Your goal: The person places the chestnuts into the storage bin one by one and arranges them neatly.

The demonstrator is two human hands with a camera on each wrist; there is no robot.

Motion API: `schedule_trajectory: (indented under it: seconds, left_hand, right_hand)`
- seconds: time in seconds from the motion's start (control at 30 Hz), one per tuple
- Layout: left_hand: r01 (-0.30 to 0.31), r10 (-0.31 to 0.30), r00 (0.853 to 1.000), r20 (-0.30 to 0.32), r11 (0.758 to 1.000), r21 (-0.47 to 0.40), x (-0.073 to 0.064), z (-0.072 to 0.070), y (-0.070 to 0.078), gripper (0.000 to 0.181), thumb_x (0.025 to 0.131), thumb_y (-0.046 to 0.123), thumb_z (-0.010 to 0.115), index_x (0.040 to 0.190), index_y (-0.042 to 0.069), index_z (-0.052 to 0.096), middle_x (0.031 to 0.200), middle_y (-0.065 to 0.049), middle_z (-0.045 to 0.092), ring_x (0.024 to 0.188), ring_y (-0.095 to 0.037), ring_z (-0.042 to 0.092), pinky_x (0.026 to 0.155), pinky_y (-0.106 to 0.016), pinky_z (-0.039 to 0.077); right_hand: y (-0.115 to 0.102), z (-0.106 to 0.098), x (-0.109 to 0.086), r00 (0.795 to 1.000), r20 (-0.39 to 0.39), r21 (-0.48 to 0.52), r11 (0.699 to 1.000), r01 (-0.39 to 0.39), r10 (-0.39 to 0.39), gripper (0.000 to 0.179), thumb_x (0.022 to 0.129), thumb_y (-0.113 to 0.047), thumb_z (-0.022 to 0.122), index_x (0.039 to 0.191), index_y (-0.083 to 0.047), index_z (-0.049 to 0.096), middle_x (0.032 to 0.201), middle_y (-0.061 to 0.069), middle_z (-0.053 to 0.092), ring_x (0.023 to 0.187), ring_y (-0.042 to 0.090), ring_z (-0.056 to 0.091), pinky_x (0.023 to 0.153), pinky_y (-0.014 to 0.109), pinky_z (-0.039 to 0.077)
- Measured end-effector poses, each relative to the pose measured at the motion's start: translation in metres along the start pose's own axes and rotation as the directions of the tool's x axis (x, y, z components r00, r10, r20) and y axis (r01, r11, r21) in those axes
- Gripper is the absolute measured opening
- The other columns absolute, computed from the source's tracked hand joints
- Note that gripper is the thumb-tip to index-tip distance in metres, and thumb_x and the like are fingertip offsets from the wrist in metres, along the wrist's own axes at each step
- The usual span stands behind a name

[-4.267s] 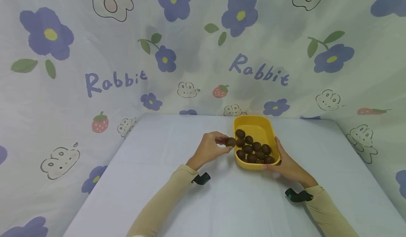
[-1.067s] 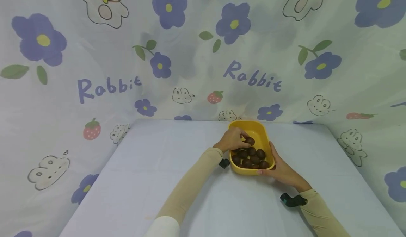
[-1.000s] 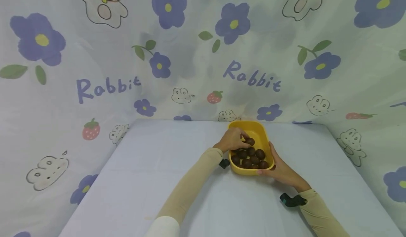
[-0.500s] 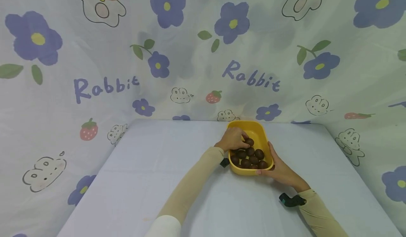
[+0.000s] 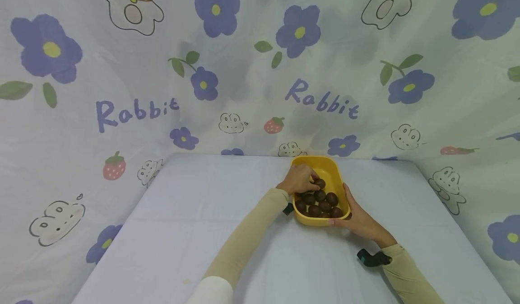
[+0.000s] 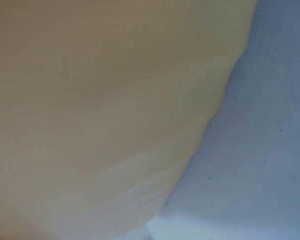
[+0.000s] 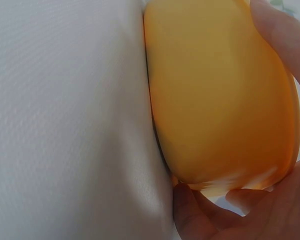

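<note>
In the head view a yellow rectangular box [image 5: 313,222] stands near the table's back edge, with several dark brown, nut-like balls [image 5: 325,206] piled in its near half. My left hand [image 5: 298,179] reaches over its left wall, and thumb and forefinger pinch one brown ball [image 5: 320,184] inside. That hand hides some of the balls beneath it. At the box's near right corner my right hand [image 5: 361,218] grips the wall, thumb on the near side and fingers along the right. The right wrist view shows the box's outside [image 7: 215,95] between thumb and fingers.
A white cloth covers the table [image 5: 174,213]. Behind it hangs a printed curtain [image 5: 252,82] with flowers and rabbits, close to the box's far end. A beige sleeve [image 6: 100,110] fills most of the left wrist view.
Several seconds ago my left hand held a brown ball outside the box's left wall; it has since moved right, into the box. Over the last second both hands have stayed nearly still.
</note>
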State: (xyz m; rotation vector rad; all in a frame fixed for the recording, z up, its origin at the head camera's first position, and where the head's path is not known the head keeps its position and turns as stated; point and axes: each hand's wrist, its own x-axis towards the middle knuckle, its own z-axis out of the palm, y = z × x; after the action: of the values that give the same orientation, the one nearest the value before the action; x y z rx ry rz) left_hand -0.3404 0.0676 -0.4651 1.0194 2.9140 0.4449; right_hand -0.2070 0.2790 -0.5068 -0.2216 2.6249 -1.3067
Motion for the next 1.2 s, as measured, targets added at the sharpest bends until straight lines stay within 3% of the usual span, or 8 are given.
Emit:
schedule_trajectory:
  seconds: [0.3,0.67,0.87,1.03,1.2]
  left_hand:
    - [0.015,-0.015,1.000,0.019,1.000,0.011,0.002,0.000,0.000,0.028,0.090,0.039,0.081,0.115,0.027,0.081,0.112,0.013,0.079,0.100,-0.008,0.067,0.099,-0.037,0.044]
    - [0.033,-0.034,0.999,0.032,0.999,0.039,0.003,0.003,-0.005,0.029,0.090,0.039,0.080,0.117,0.026,0.080,0.114,0.012,0.079,0.105,-0.010,0.067,0.099,-0.037,0.044]
    - [0.038,-0.038,0.999,0.034,0.999,0.017,0.004,0.001,-0.008,0.036,0.091,0.039,0.079,0.124,0.023,0.077,0.126,0.010,0.076,0.121,-0.014,0.066,0.110,-0.040,0.043]
    - [0.028,-0.029,0.999,-0.014,0.998,-0.061,0.000,-0.007,-0.011,0.040,0.093,0.040,0.077,0.127,0.018,0.075,0.129,0.007,0.075,0.126,-0.016,0.066,0.116,-0.041,0.043]
    - [0.015,-0.036,0.989,-0.143,0.989,-0.145,-0.012,-0.026,-0.014,0.039,0.094,0.038,0.076,0.124,0.014,0.076,0.123,0.003,0.077,0.116,-0.019,0.069,0.108,-0.039,0.049]
  right_hand:
    - [0.000,-0.001,0.001,1.000,-0.005,-0.006,1.000,0.003,-0.003,0.133,0.083,-0.049,0.081,0.164,-0.019,-0.021,0.174,0.022,-0.006,0.158,0.053,0.008,0.119,0.072,0.019]
    - [0.001,0.001,0.006,1.000,-0.002,-0.018,1.000,0.018,-0.018,0.133,0.083,-0.049,0.082,0.164,-0.019,-0.020,0.174,0.022,-0.006,0.158,0.053,0.008,0.119,0.073,0.020]
    - [-0.001,0.001,0.007,1.000,0.006,-0.014,1.000,0.014,-0.014,0.132,0.084,-0.050,0.080,0.164,-0.019,-0.021,0.174,0.021,-0.008,0.158,0.053,0.006,0.119,0.073,0.019]
    - [-0.002,0.000,0.009,1.000,0.007,-0.028,1.000,-0.003,0.003,0.133,0.083,-0.052,0.080,0.164,-0.018,-0.021,0.174,0.022,-0.007,0.158,0.053,0.007,0.118,0.073,0.020]
    - [-0.001,-0.001,0.012,1.000,0.004,-0.027,1.000,0.001,-0.001,0.133,0.084,-0.052,0.079,0.163,-0.018,-0.021,0.174,0.022,-0.008,0.158,0.053,0.006,0.118,0.073,0.019]
